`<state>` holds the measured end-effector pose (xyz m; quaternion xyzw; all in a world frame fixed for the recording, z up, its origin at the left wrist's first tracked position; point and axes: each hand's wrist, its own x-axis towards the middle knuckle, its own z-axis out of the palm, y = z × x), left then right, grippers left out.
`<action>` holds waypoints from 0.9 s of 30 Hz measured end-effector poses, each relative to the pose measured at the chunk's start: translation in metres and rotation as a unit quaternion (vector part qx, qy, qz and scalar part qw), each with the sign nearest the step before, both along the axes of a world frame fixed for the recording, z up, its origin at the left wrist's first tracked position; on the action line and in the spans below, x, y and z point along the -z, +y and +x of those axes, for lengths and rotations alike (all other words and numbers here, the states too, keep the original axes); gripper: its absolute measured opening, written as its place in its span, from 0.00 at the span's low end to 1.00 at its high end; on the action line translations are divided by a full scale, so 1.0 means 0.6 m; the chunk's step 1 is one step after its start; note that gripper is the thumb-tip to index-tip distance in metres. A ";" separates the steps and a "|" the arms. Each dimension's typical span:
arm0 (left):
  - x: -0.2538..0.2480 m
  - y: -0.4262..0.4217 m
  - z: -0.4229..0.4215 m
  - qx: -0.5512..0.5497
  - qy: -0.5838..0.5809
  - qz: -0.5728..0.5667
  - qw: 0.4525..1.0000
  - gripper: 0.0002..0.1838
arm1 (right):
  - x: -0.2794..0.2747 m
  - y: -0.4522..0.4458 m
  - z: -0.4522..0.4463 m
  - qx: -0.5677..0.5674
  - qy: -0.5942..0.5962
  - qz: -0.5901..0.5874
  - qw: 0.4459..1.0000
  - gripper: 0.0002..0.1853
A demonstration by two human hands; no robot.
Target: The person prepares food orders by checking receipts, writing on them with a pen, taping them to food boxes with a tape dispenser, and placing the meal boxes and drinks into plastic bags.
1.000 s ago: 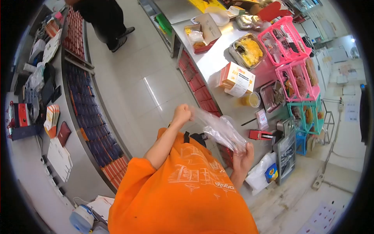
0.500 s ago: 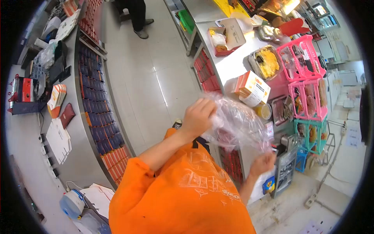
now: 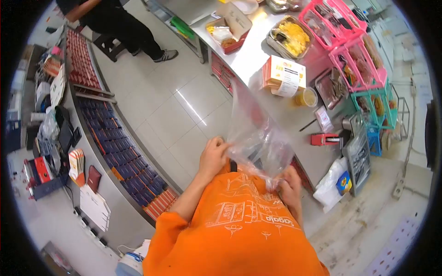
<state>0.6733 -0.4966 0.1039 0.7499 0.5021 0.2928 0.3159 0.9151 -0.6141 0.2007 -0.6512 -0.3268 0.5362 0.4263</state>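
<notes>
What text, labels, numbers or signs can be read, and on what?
"Sagala": white print on the orange shirt; best reading, slightly soft.
Too small or blurred to read: the orange-and-white box, the white label on it, the small card, the blue-and-yellow packet.
No number is legible.

A person (image 3: 122, 25) in dark clothes stands at upper left. Dark blue boxes (image 3: 124, 147) stand in close rows at left. Pink baskets (image 3: 348, 37) and a red tape dispenser (image 3: 323, 139) sit on the bench (image 3: 307, 149) at right.
</notes>
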 end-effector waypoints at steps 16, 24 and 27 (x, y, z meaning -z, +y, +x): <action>0.110 0.062 0.006 0.320 -0.102 -0.426 0.840 0.11 | 0.062 -0.161 0.078 0.041 0.360 0.025 0.932 0.20; 0.019 0.028 0.090 0.293 -0.500 -0.682 0.446 0.11 | 0.015 -0.181 0.185 0.334 0.465 0.385 0.724 0.32; 0.038 0.012 0.114 0.332 -0.490 -0.701 0.398 0.16 | 0.064 -0.232 0.236 0.490 0.287 0.238 0.788 0.19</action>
